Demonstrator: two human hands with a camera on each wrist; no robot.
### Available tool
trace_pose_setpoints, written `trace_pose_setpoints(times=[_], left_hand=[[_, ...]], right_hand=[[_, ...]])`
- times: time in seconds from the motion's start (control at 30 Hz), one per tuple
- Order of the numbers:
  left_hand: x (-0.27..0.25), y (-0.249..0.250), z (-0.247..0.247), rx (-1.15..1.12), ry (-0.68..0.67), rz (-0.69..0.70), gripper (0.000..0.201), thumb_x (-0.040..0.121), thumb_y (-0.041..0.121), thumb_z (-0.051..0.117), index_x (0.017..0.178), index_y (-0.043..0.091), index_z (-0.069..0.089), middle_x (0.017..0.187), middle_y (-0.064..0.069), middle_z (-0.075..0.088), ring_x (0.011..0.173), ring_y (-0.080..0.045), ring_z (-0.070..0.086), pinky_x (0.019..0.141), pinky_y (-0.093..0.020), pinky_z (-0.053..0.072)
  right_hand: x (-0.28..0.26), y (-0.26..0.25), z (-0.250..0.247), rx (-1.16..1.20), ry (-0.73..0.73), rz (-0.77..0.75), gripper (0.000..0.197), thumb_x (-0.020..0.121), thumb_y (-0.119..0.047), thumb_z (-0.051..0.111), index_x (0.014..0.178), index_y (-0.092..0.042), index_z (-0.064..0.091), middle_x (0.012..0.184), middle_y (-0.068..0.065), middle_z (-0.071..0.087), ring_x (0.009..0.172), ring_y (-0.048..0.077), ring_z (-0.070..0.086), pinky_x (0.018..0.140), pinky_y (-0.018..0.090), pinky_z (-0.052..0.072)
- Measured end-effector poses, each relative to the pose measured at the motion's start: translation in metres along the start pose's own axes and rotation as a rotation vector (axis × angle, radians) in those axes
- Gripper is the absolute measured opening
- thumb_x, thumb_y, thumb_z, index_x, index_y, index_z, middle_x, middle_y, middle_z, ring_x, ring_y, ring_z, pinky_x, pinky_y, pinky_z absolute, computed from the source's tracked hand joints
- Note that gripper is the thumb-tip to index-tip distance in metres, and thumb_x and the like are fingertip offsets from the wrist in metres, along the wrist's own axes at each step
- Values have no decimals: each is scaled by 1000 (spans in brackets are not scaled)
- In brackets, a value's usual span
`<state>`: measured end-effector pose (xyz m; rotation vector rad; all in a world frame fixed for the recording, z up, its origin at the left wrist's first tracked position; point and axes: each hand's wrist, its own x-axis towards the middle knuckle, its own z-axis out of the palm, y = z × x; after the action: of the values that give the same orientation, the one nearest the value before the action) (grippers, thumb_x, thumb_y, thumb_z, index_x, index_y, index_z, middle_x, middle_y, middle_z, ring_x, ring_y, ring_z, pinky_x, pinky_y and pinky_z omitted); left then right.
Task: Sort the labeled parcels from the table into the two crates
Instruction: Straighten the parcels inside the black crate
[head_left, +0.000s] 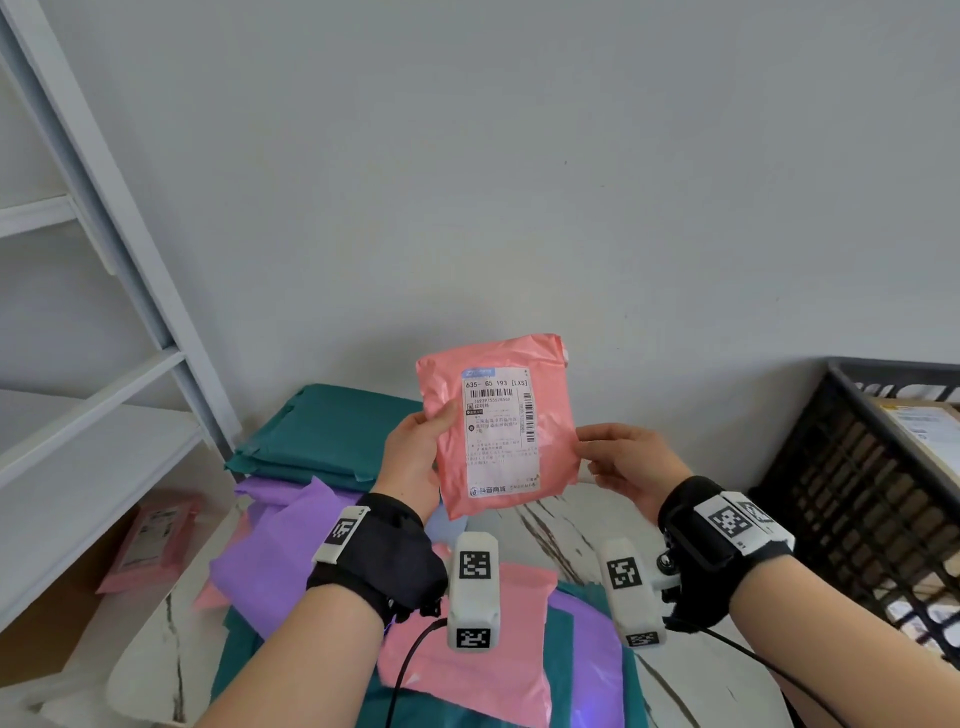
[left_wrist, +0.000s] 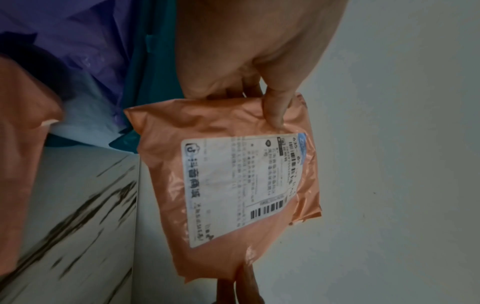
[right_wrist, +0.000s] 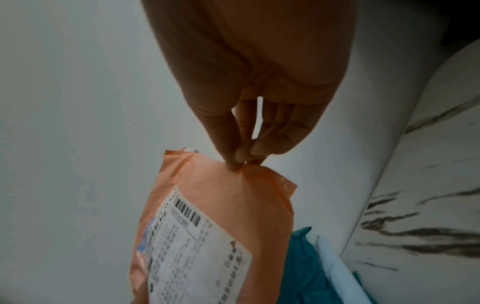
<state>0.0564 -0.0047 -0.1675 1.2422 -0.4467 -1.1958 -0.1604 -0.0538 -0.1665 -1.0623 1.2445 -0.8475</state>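
Note:
A pink parcel with a white shipping label facing me is held upright above the table. My left hand grips its left edge, thumb on the front. My right hand pinches its right edge between thumb and fingertips. In the left wrist view the pink parcel shows its label, with my left hand at its edge. In the right wrist view my right hand pinches a crumpled edge of the pink parcel.
Teal, purple and pink parcels lie piled on the marble table. A black crate holding labeled parcels stands at the right. White shelving stands left, with another pink parcel low beside it.

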Motion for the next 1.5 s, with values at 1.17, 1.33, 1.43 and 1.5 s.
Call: trace_pose_setpoints(times=[1.17, 1.33, 1.43, 1.5], left_hand=[[-171, -37, 249, -63, -630, 42, 10, 91, 21, 56, 86, 18, 64, 88, -1, 69, 85, -16, 63, 85, -32, 48], [-234, -69, 323, -51, -701, 19, 9, 89, 22, 58, 85, 18, 65, 83, 0, 69, 82, -17, 62, 79, -29, 47], [-264, -95, 364, -49, -705, 3, 7, 87, 20, 60, 82, 18, 63, 76, 2, 68, 80, -16, 61, 81, -30, 46], [-281, -111, 391, -49, -711, 1, 5, 87, 20, 60, 84, 18, 63, 78, 1, 69, 83, -17, 61, 83, -31, 47]], right_hand=[[-197, -49, -234, 378, 402, -243, 8, 94, -9, 58, 99, -6, 63, 76, 6, 67, 64, 14, 66, 55, 22, 55], [-251, -42, -317, 335, 460, -308, 11, 95, -10, 56, 93, -8, 66, 86, 10, 67, 71, 17, 67, 56, 22, 55], [-278, -35, -368, 357, 494, -324, 15, 96, -10, 54, 108, -8, 64, 97, 11, 69, 77, 18, 68, 56, 23, 56], [-293, -30, -401, 358, 516, -327, 19, 96, -10, 55, 113, -8, 63, 98, 10, 69, 75, 17, 69, 55, 23, 56]])
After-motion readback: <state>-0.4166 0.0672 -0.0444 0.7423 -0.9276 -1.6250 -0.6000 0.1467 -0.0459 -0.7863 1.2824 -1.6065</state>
